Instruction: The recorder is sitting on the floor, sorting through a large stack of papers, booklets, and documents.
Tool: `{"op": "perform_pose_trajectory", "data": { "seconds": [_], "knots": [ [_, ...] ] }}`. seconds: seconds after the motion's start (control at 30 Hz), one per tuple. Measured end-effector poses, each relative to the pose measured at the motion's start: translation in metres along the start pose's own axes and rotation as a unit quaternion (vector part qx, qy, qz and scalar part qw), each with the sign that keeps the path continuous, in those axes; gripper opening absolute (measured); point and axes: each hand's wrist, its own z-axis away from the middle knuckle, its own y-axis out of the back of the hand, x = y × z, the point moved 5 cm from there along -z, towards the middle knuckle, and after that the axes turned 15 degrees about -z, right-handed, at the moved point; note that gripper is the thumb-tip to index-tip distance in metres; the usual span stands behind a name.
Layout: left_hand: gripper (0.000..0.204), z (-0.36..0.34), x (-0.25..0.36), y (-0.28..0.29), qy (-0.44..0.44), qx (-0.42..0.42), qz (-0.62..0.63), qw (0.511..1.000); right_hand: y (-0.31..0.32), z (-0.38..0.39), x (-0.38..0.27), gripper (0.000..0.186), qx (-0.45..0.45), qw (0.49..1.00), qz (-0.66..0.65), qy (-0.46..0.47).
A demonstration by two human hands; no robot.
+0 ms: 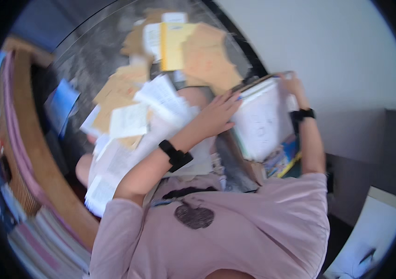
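Observation:
At the right, a box of papers point(260, 123) stands against the wall, with a white sheet on top and dark edges of folders along its far side. My left hand point(219, 113) lies across the box's far left corner, its fingers stretched out and touching the edge. At the far right corner, my right hand point(292, 84) has its fingers bent over the edge of the papers; motion blurs the fingertips. Colourful printed booklets point(282, 158) show at the box's near end. Loose white papers point(114, 167) cover my lap and legs.
Brown envelopes point(209, 53) and a yellow spiral notebook point(172, 46) lie on the grey floor ahead. A blue folder point(62, 102) rests near the wooden shelf point(51, 153) at left, which holds books. At lower right stands a white panel point(370, 232).

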Motion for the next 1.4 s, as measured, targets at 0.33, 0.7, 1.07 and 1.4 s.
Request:
{"op": "perform_pose_trajectory", "data": {
  "seconds": [0.33, 0.7, 1.07, 1.4],
  "knots": [
    [0.024, 0.226, -0.061, 0.148, 0.386, -0.107, -0.032, 0.916, 0.087, 0.243, -0.219, 0.043, -0.15, 0.923, -0.302, 0.185],
    [0.08, 0.335, -0.005, 0.114, 0.485, -0.21, -0.112, 0.842, -0.108, 0.364, -0.311, 0.041, -0.379, 0.817, -0.322, 0.291],
    [0.048, 0.343, 0.01, 0.111, 0.456, -0.108, -0.088, 0.879, -0.034, 0.351, -0.256, 0.041, -0.406, 0.85, -0.219, 0.253],
    [0.023, 0.319, 0.005, 0.143, 0.477, 0.053, 0.189, 0.857, 0.116, 0.374, -0.178, 0.038, -0.283, 0.902, -0.323, 0.054]
  ]
}}
